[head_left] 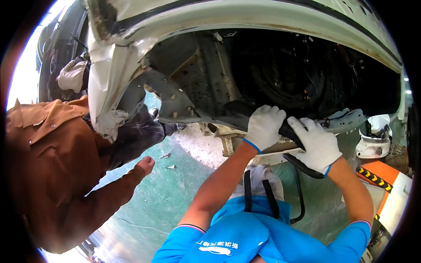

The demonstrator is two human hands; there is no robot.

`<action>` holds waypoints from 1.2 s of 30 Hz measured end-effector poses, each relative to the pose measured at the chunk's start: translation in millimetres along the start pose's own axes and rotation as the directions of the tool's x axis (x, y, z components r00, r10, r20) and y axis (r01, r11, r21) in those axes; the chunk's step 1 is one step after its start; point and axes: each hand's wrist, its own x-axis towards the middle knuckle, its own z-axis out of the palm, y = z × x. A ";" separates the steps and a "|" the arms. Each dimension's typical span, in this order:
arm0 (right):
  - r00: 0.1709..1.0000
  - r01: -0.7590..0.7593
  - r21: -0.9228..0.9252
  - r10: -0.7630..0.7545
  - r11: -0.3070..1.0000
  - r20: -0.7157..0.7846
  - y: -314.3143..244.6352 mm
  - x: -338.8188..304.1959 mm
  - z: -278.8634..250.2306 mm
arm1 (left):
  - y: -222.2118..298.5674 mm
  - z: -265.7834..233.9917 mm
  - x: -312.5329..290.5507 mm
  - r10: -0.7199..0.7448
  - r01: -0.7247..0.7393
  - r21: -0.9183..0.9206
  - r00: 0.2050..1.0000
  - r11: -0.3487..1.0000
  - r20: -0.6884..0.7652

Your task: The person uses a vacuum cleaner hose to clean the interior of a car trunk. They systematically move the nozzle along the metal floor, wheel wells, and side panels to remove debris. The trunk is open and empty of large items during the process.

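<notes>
Both my hands wear white gloves with blue cuffs and work at the rear edge of a damaged white car's open trunk. My left hand [265, 127] is closed over a black rubber-like strip [293, 133] at the trunk sill [210, 118]. Beside it, my right hand [316, 144] has its fingers bent over the same strip, thumb side toward the left hand. A lower stretch of black strip passes under the right palm, and a thin black length hangs in a curve below; whether they are all one piece I cannot tell.
A person in a brown jacket [57, 166] stands close on my left, one bare hand [147, 165] low. The crumpled white rear corner panel [107, 83] juts out there. Small debris [170, 166] lies on the green floor. An orange and white machine [379, 179] stands right.
</notes>
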 end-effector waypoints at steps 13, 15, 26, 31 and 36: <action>0.976 0.066 -0.047 -0.054 0.997 0.211 75.1 117.6 37.0 | -83.1 -191.1 -38.6 -0.161 0.358 0.469 0.898 0.807 -0.409; 0.969 0.144 -0.083 -0.123 0.986 0.214 52.8 133.5 43.8 | -84.0 -198.6 -34.7 -0.148 0.362 0.578 0.911 0.731 -0.385; 0.981 0.114 -0.038 -0.118 0.993 -0.153 -0.9 207.2 119.3 | -87.2 -185.5 -29.4 -0.092 0.444 0.675 0.867 0.590 -0.490; 0.986 0.121 -0.016 -0.122 0.992 -0.111 -4.0 218.3 108.6 | -85.3 -185.4 -27.0 -0.145 0.478 0.666 0.859 0.573 -0.492; 0.976 0.115 -0.071 -0.100 0.991 0.192 27.5 201.1 66.9 | -85.7 -184.9 -31.2 -0.146 0.476 0.661 0.859 0.580 -0.491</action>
